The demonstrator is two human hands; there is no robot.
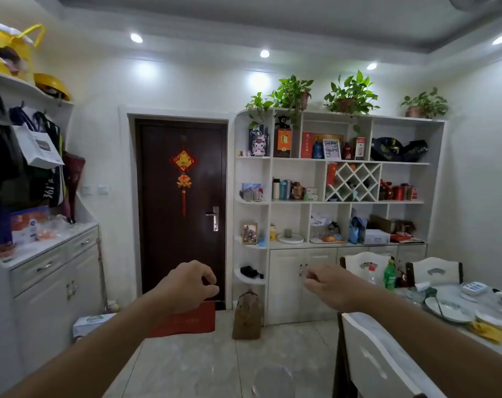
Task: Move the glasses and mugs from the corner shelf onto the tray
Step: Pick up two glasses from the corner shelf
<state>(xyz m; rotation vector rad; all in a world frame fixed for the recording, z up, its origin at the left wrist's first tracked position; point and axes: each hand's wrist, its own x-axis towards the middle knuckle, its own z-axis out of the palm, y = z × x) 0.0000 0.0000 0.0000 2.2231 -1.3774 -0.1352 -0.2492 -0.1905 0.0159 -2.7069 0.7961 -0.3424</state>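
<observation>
Several clear glasses and mugs (252, 194) stand on a rounded corner shelf (249, 201) at the left end of the white wall unit. A round white tray (290, 239) with one grey cup (288, 232) on it sits on the unit's counter, lower and to the right. My left hand (191, 282) and my right hand (328, 287) are stretched out in front of me, far short of the shelf. Both hold nothing, with fingers loosely curled and apart.
A dark door (181, 208) is left of the wall unit. A brown bag (247, 315) stands on the floor below the corner shelves. White chairs (373, 357) and a cluttered dining table (473, 308) fill the right. A white cabinet (43, 282) lines the left wall.
</observation>
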